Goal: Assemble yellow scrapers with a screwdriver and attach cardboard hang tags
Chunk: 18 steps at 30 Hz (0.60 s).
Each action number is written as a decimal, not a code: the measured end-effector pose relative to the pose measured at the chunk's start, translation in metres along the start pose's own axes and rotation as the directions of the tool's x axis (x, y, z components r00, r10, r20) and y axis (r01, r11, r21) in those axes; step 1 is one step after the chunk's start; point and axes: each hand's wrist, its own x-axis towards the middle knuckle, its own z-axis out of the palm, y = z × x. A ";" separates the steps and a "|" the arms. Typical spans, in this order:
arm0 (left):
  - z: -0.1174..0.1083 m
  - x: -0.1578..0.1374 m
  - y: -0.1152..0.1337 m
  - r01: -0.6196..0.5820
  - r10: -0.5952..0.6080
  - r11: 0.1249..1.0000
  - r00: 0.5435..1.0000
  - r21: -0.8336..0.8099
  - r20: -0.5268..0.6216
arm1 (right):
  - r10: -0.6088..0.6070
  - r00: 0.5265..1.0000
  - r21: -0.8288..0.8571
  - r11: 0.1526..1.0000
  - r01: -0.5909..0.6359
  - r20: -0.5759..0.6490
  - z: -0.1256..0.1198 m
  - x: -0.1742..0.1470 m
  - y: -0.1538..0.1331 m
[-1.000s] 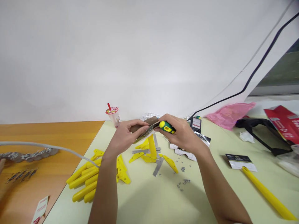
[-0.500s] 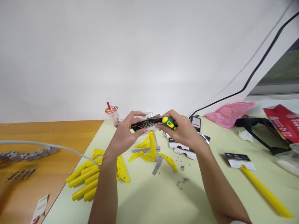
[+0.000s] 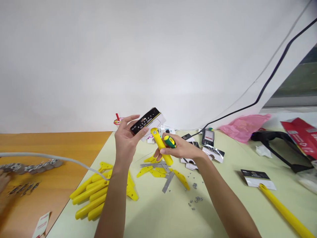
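Note:
My left hand (image 3: 127, 135) pinches a black and white packaging card (image 3: 146, 121), held tilted above the table. In my right hand (image 3: 178, 147) is a yellow scraper handle (image 3: 159, 141), its holed upper end overlapping the card's lower edge. The same hand also keeps a green and yellow screwdriver (image 3: 169, 141) tucked in its grip; the shaft is hidden. Under the hands lie flat yellow plastic pieces (image 3: 182, 179) and grey metal blades (image 3: 168, 181). Small screws and nuts (image 3: 198, 199) are scattered to the right of them.
Several yellow handles (image 3: 91, 195) are piled left of my left forearm. More cards (image 3: 213, 152) lie behind my right hand. A carded yellow handle (image 3: 284, 208) rests at the right, near a pink bag (image 3: 245, 127). A grey cable (image 3: 61, 160) crosses the left; another person's hand (image 3: 3, 180) shows there.
My right hand has let go of the card and moved down onto the yellow handle, still with the screwdriver. My left hand has tilted the card, its right end now higher.

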 end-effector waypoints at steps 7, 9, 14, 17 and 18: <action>-0.007 0.002 -0.001 0.094 -0.092 0.995 0.986 -0.010 0.139 | 0.027 0.994 0.278 0.959 -0.055 0.104 0.004 0.002 0.001; -0.009 0.001 0.001 0.117 -0.115 0.993 0.978 -0.001 0.174 | 0.030 0.992 0.289 0.955 -0.065 0.124 0.003 0.003 0.003; -0.016 0.000 0.007 0.160 -0.159 0.987 0.962 0.013 0.221 | 0.009 0.992 0.285 0.958 -0.045 0.126 0.006 0.006 0.009; -0.022 0.000 0.009 0.155 -0.162 0.987 0.956 0.046 0.244 | -0.035 0.992 0.302 0.953 -0.002 0.119 0.009 0.007 0.014; -0.024 -0.001 0.009 0.147 -0.158 0.987 0.954 0.062 0.255 | -0.048 0.992 0.305 0.952 0.011 0.114 0.010 0.008 0.015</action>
